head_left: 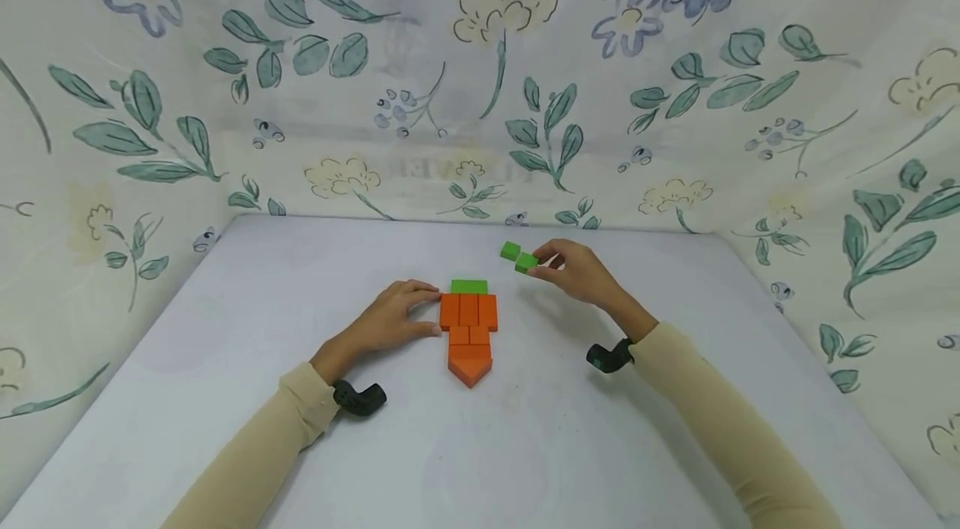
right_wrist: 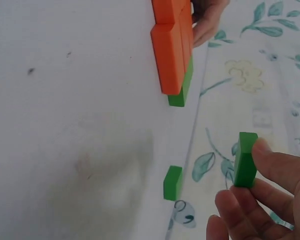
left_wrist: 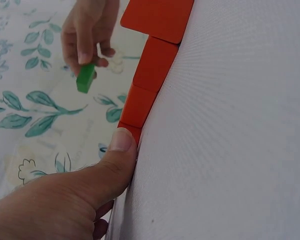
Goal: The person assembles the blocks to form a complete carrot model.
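Note:
Between the finger and thumb of my right hand (head_left: 581, 272) is a small green block (right_wrist: 245, 160), held above the table. A second small green block (right_wrist: 172, 183) lies on the table beyond it. Near the middle, several orange blocks (head_left: 468, 311) lie flat against each other, with a pointed orange block (head_left: 470, 365) at the near end and a green block (head_left: 469, 286) along the far end. My left hand (head_left: 386, 318) rests at the left side of the orange blocks, its thumb (left_wrist: 121, 140) touching their edge and its fingers extended toward the far corner.
The white table (head_left: 510, 446) meets a floral cloth (head_left: 450, 96) hanging behind it and along both sides. Dark wrist-worn devices (head_left: 360, 399) stick out below both sleeves.

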Available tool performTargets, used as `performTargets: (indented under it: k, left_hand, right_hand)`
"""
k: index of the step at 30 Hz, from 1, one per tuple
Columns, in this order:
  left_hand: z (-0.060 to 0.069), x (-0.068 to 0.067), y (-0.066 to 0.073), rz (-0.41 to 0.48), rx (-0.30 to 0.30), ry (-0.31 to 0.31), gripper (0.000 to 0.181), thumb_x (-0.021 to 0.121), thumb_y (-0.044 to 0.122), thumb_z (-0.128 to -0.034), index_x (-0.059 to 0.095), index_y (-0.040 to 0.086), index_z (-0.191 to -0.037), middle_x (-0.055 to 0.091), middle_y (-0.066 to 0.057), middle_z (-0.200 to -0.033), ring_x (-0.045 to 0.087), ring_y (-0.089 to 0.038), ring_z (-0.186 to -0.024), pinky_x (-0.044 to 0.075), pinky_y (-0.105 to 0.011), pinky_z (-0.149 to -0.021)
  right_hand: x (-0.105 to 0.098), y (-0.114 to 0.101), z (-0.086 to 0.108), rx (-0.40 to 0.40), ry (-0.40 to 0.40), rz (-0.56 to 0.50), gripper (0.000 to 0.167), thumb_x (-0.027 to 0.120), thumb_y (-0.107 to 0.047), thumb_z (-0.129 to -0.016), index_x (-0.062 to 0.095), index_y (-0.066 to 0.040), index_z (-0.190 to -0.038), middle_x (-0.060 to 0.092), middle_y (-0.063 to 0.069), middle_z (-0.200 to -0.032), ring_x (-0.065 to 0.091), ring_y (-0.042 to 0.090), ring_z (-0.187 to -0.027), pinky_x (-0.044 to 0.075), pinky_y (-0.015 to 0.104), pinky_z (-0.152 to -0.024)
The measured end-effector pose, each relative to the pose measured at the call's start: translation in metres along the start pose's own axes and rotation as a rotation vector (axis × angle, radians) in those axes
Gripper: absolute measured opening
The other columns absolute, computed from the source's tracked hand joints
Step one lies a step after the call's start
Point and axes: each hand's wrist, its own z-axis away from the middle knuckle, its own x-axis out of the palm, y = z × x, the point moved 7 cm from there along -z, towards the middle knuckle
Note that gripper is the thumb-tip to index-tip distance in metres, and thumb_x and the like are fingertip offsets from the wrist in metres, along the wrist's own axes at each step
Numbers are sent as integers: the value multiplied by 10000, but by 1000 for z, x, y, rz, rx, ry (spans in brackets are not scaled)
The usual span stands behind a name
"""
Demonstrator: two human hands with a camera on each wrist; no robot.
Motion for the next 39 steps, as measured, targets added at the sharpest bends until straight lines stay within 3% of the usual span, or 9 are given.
performTargets:
  k: [8,19,25,29,33,39]
  left_hand:
    - [2,5,-2,12,-19,-16,647,763,460,-857,598,130,-1389,531,-68,-1454,432,-310,-1376,373,-562,-1131]
    - [2,4,-2,-2,-17,-10,639,769,435,-859,601,109,-1382,540,-78,-1446,444,-311,-1366,379,-553,-1130]
    - [1,1,-1,-10,2,-3,645,759,458,-862,601,109,-1380,542,-72,-1444,447,-306,-1365,380,-549,-1129]
    - [1,-1,0,-4,2,-2,647,762,453,-861,600,107,-1382,542,-71,-1444,442,-307,-1371,375,-551,-1133]
    - [2,-2,-1,3,-1,-2,644,765,442,-861,597,108,-1386,539,-73,-1446,439,-309,-1374,370,-554,-1136]
    - [1,0,-1,-5,-3,-11,644,758,444,-868,589,117,-1397,535,-63,-1452,439,-301,-1375,373,-545,-1137]
  right_hand:
    - [19,-4,-18,42,-31,-15,348,722,-269,-932,667,-72,-1213,688,100,-1165,614,251,-1021,557,347,-863]
    - [47,1,-39,45,-43,-22,327,726,-284,-926,671,-88,-1181,689,91,-1152,610,242,-987,544,309,-806]
    - [58,6,-42,95,-59,-69,337,729,-289,-924,663,-94,-1191,679,85,-1163,616,240,-992,545,304,-779]
    - [67,13,-42,126,-63,-103,361,726,-288,-927,657,-90,-1221,678,88,-1183,625,240,-1020,548,337,-858]
    - [73,16,-40,116,-45,-119,352,723,-279,-930,661,-88,-1218,683,92,-1174,632,251,-1038,535,388,-932]
    - [77,19,-37,86,-8,-118,337,722,-274,-931,675,-93,-1211,688,93,-1160,643,251,-1040,531,406,-946]
